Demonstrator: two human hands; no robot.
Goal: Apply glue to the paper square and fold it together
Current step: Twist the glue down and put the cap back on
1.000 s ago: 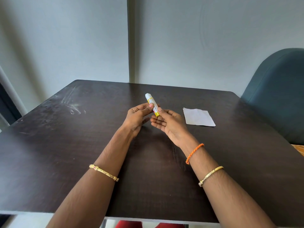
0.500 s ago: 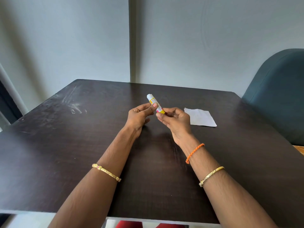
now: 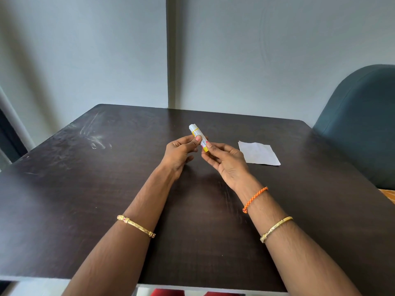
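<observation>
Above the middle of the dark table [image 3: 64, 189], the left hand [image 3: 179, 153] and the right hand [image 3: 226, 163] both pinch a tilted glue stick [image 3: 197, 136], white cap pointing away, while the paper square [image 3: 258, 153] lies flat just right of the right hand.

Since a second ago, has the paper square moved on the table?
No. The paper square lies flat in the same spot relative to the table's far right corner; both hands hold the glue stick.
</observation>
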